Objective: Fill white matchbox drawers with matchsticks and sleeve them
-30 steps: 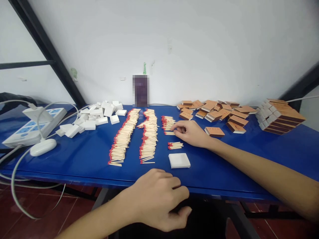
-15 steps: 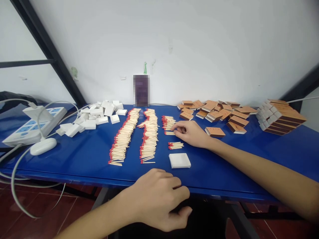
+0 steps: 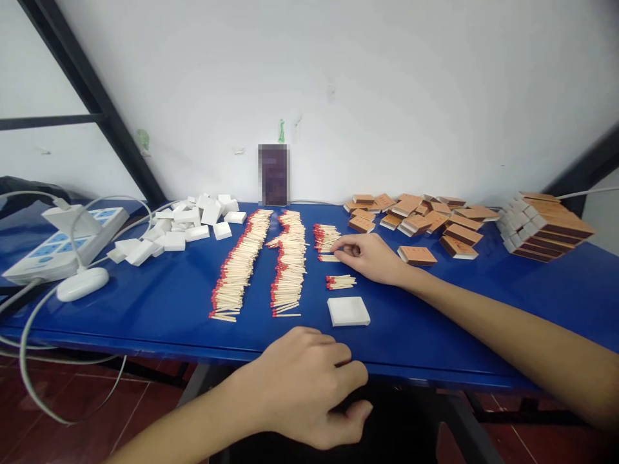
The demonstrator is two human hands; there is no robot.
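Observation:
My right hand (image 3: 370, 258) is over a short row of red-headed matches (image 3: 325, 237). Its thumb and index finger are pinched at the tail end of the nearest match (image 3: 327, 258) in that row. A small separate bunch of matches (image 3: 341, 281) lies closer to me. Below that bunch sits a white matchbox tray (image 3: 349, 310). My left hand (image 3: 309, 386) hangs at the table's front edge, palm down, fingers loosely bent and thumb apart, with nothing visible in it.
Two long rows of matches (image 3: 236, 270) (image 3: 289, 264) run along the blue table (image 3: 164, 290). White trays (image 3: 186, 219) are heaped at back left, brown matchbox sleeves (image 3: 416, 212) at back right. Stacked matchboxes (image 3: 546, 225) stand far right. A power strip (image 3: 68, 248) with cables lies left.
My right hand's fingertips have shifted very slightly over the short row of matches. My left hand stays where it was.

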